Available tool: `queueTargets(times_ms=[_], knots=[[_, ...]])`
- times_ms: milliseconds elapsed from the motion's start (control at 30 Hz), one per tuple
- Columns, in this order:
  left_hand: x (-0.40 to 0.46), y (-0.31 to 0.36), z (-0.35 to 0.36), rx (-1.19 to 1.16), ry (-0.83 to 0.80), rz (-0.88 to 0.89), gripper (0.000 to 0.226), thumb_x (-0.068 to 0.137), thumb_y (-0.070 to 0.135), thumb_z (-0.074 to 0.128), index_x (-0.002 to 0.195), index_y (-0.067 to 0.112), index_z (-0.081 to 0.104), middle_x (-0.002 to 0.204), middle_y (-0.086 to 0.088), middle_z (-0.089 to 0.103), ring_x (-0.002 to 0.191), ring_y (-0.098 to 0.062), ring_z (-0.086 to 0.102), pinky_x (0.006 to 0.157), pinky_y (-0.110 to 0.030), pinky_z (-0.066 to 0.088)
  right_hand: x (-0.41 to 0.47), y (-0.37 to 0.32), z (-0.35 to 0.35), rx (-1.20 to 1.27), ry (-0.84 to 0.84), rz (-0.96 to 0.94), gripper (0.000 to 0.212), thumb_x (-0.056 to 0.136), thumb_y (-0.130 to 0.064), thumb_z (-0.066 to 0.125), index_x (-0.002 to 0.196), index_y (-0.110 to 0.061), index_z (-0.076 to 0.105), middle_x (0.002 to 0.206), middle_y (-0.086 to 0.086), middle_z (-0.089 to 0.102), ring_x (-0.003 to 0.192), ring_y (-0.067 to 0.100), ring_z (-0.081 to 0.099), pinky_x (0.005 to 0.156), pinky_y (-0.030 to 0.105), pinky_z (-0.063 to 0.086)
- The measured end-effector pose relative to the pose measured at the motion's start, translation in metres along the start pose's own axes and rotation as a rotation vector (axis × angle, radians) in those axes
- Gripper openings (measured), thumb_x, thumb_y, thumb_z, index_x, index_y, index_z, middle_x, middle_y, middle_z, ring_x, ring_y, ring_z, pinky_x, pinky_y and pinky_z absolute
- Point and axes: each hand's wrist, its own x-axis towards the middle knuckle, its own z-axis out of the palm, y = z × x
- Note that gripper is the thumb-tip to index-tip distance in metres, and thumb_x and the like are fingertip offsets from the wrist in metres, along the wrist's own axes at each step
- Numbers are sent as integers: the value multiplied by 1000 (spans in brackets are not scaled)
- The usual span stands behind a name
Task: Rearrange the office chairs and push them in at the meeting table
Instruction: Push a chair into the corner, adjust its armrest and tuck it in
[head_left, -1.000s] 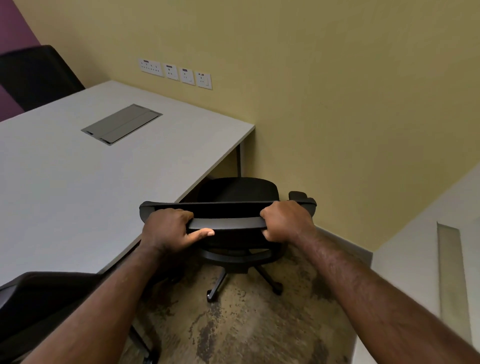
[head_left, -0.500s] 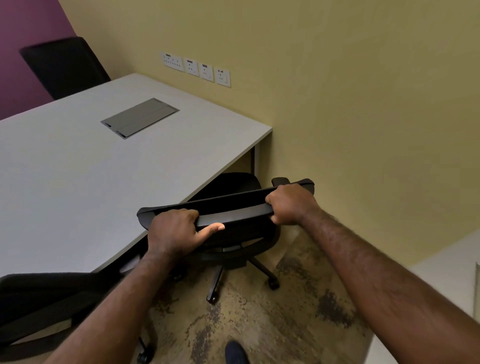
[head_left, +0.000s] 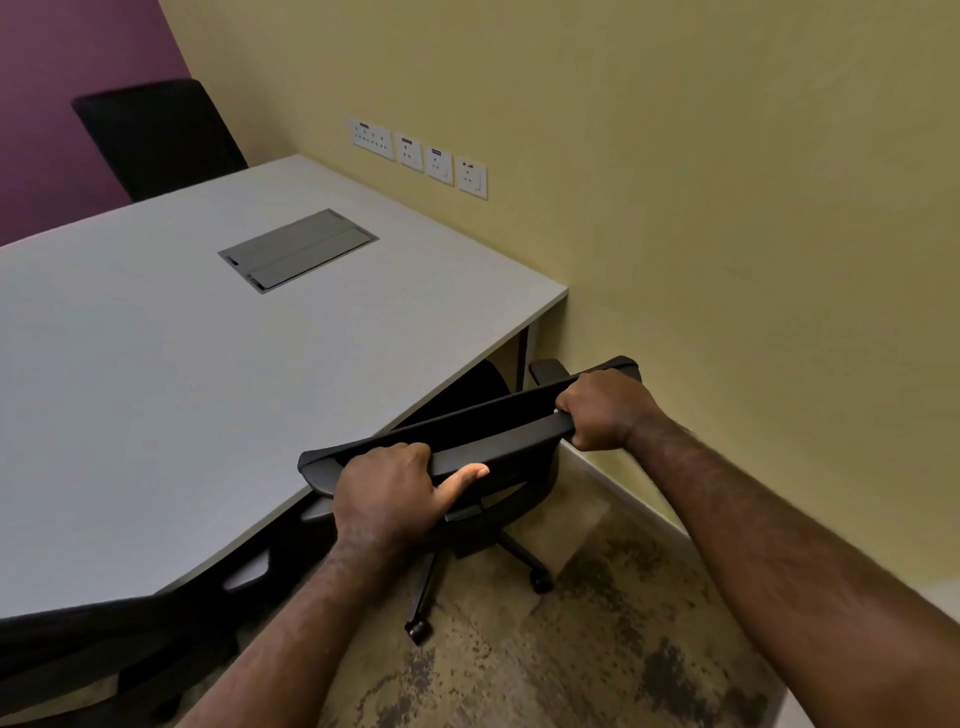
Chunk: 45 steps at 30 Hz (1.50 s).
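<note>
- Chair (head_left: 483, 441) sits at the near right corner of the table (head_left: 208, 389), seat partly under the edge, backrest top running slantwise from lower left to upper right.
- Left hand (head_left: 387, 493) and right hand (head_left: 605, 410) are both clenched around that top bar; the left is nearer the person.
- Wall (head_left: 727, 260) stands just beside the right end, so room lies leftward, toward the table.
- Another chair (head_left: 78, 654) crowds the lower left.
</note>
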Motion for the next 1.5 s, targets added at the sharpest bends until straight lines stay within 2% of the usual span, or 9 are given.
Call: queueTargets(times_ms=[133,267,433,567,767,867,967,1133,1500], knots=[[21,8,6,8,13,-41,73,74,90,23,46,24,31,40,11,30,35,-6,27,39,-19,13,26,20,1,19,2,-35,12,63,-30,60,64,-29,48,60,-8,48,57,18,52,50,27,40],[45,20,16,34,17,-97,72,75,89,24,46,23,29,39,11,28,35,-4,24,40,-18,11,54,45,4,40,31,-69,14,61,-29,59,64,-29,46,60,-8,46,56,18,47,51,27,37],[75,32,27,52,16,-167,72,75,89,24,47,23,30,40,11,30,36,-4,27,41,-19,11,92,74,7,36,48,-150,12,59,-30,56,62,-28,45,60,-7,46,61,21,55,50,28,35],[96,46,38,77,32,-224,73,73,91,22,47,23,33,40,10,32,37,-5,28,40,-21,12,120,100,9,27,59,-202,11,59,-31,57,63,-27,47,66,-4,56,62,23,56,51,30,40],[126,64,50,96,63,-297,72,74,90,25,46,23,32,40,11,29,36,-7,24,41,-20,10,155,130,8,13,72,-275,12,58,-29,58,63,-26,47,63,-5,54,64,23,57,50,27,33],[139,67,56,100,62,-317,73,73,91,23,47,23,33,42,11,32,37,-9,31,40,-21,15,173,141,7,10,68,-299,13,57,-29,57,62,-25,46,68,-3,58,66,24,58,51,27,32],[152,68,60,100,78,-339,72,73,91,24,46,24,30,42,11,30,37,-8,29,40,-20,14,188,148,6,-2,71,-330,13,57,-28,57,64,-25,48,71,-2,61,69,24,59,52,27,31],[171,77,68,94,97,-365,72,75,89,25,46,24,29,40,12,29,36,-6,27,40,-19,12,210,165,3,-35,77,-358,17,59,-28,59,74,-22,60,76,-2,64,72,23,60,52,27,33],[187,85,77,134,87,-395,73,75,90,23,46,23,31,40,11,31,36,-8,30,40,-19,15,228,180,1,-32,49,-407,15,58,-31,58,71,-23,55,71,-3,60,69,23,60,51,28,35]])
